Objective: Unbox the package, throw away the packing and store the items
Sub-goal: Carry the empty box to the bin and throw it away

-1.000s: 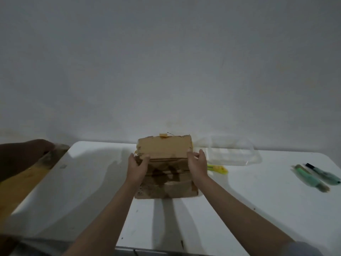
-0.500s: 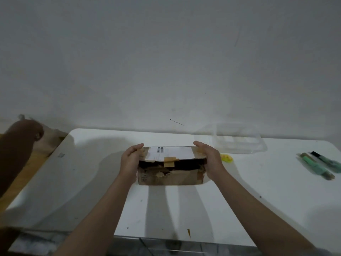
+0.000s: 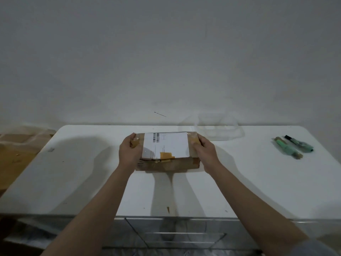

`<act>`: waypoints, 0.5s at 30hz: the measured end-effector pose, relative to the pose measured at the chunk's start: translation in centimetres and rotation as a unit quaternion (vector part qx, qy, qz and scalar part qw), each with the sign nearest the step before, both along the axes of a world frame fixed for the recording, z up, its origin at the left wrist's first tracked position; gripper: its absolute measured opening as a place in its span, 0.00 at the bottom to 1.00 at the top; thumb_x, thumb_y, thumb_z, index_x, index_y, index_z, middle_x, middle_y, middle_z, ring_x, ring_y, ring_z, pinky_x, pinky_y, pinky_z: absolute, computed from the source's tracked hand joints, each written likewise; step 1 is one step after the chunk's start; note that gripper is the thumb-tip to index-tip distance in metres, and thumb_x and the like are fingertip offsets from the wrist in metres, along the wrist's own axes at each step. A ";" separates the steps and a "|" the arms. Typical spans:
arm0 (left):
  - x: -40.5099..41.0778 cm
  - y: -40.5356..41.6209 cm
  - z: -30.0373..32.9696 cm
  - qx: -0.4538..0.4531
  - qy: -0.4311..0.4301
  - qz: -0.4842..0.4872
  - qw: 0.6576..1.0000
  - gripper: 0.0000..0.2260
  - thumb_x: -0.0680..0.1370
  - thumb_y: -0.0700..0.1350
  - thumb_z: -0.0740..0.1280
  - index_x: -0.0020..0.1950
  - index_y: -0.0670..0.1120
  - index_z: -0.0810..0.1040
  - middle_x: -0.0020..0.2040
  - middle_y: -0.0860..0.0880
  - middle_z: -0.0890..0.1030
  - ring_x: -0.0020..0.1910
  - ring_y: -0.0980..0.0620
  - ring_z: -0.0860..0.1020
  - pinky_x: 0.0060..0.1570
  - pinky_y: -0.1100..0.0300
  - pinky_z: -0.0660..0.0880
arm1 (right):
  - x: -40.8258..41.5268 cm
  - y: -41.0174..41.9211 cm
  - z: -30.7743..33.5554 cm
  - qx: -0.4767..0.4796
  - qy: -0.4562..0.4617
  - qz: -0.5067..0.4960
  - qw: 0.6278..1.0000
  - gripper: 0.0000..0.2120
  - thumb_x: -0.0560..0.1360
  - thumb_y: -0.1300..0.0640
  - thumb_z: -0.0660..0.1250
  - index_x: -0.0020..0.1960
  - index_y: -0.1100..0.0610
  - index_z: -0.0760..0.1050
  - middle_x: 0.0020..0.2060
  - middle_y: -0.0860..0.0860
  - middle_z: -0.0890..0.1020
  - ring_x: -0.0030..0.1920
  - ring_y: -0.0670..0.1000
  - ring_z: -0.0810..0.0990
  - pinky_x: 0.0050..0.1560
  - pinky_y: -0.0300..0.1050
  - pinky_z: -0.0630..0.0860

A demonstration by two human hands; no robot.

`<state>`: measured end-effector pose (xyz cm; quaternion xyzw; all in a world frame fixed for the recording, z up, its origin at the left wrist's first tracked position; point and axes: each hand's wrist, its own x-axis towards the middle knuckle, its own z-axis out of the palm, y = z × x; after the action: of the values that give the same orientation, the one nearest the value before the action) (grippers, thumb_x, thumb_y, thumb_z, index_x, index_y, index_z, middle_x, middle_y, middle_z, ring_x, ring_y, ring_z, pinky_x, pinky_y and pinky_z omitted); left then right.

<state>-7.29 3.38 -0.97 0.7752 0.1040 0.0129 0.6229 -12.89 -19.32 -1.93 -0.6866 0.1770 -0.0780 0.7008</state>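
White table (image 3: 77,182) against a bare wall; steel drawer fronts below its near edge. Brown cardboard surface off the left end.

Cardboard package (image 3: 167,151) sits flat at table centre, label side up. A second ago it stood tipped on edge with a torn, dark-stained face toward the camera; half a second ago it was halfway over. It is now laid down and settled, so the turning-over looks finished and opening can begin. Seams still taped, nothing out yet.

Left hand (image 3: 129,152) grips the left end, fingers curled over the top edge. Right hand (image 3: 203,151) grips the right end the same way, thumb on the tape.

Clear plastic container (image 3: 218,129) behind the package to the right, near the wall. Two green markers (image 3: 293,146) side by side, well apart at right.

White shipping label (image 3: 166,143) covers most of the top. Barcode in its upper left corner, a mark like "H" beside it; finer print too blurred to read, no brand made out. Yellowish tape patch (image 3: 166,155) at the label's near edge.
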 end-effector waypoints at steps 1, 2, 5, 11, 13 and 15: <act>-0.8 -1.4 0.5 -0.003 -0.006 -0.009 1.000 0.21 0.76 0.43 0.67 0.69 0.45 0.70 0.63 0.48 0.75 0.59 0.50 0.75 0.62 0.53 0.73 | -0.9 -1.3 0.5 -0.005 -0.009 -0.012 1.000 0.15 0.76 0.62 0.63 0.58 0.49 0.78 0.50 0.44 0.83 0.50 0.45 0.80 0.53 0.42 0.78; -1.6 -2.9 1.0 -0.004 -0.011 -0.021 1.000 0.21 0.76 0.43 0.67 0.69 0.45 0.70 0.64 0.48 0.75 0.59 0.50 0.75 0.62 0.53 0.73 | -1.9 -2.7 1.1 -0.012 -0.021 -0.030 0.999 0.15 0.76 0.61 0.63 0.59 0.49 0.78 0.49 0.43 0.82 0.50 0.44 0.80 0.52 0.42 0.78; -4.4 -8.6 1.6 -0.005 -0.021 -0.066 0.998 0.21 0.76 0.45 0.67 0.68 0.46 0.71 0.63 0.48 0.76 0.59 0.51 0.75 0.62 0.53 0.73 | -6.1 -7.8 2.6 -0.028 -0.042 -0.095 0.994 0.15 0.77 0.60 0.63 0.62 0.50 0.76 0.50 0.42 0.80 0.48 0.41 0.78 0.46 0.36 0.76; -13.3 -24.0 1.7 -0.028 -0.034 -0.199 0.979 0.20 0.77 0.49 0.66 0.67 0.47 0.71 0.63 0.50 0.76 0.58 0.52 0.74 0.62 0.55 0.72 | -19.9 -20.8 3.1 -0.062 -0.024 -0.239 0.969 0.19 0.76 0.55 0.64 0.67 0.51 0.73 0.61 0.50 0.78 0.58 0.51 0.77 0.54 0.47 0.77; -17.0 -29.2 1.5 -0.024 -0.036 -0.253 0.966 0.20 0.78 0.50 0.63 0.68 0.46 0.70 0.64 0.50 0.75 0.58 0.53 0.73 0.58 0.59 0.71 | -25.8 -24.6 3.0 -0.077 -0.014 -0.277 0.958 0.21 0.75 0.54 0.65 0.68 0.48 0.72 0.61 0.49 0.79 0.58 0.50 0.78 0.55 0.48 0.77; -20.7 -34.1 1.0 -0.022 -0.033 -0.310 0.950 0.19 0.78 0.50 0.63 0.68 0.47 0.69 0.63 0.50 0.74 0.55 0.54 0.72 0.53 0.61 0.70 | -31.8 -27.7 2.7 -0.083 0.014 -0.307 0.948 0.24 0.74 0.50 0.67 0.70 0.45 0.69 0.61 0.49 0.78 0.58 0.50 0.77 0.55 0.49 0.78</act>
<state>-28.01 -30.71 0.03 0.7542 -0.1620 -0.1575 0.6165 -44.65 -47.06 0.80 -0.6557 0.3819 -0.2939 0.5813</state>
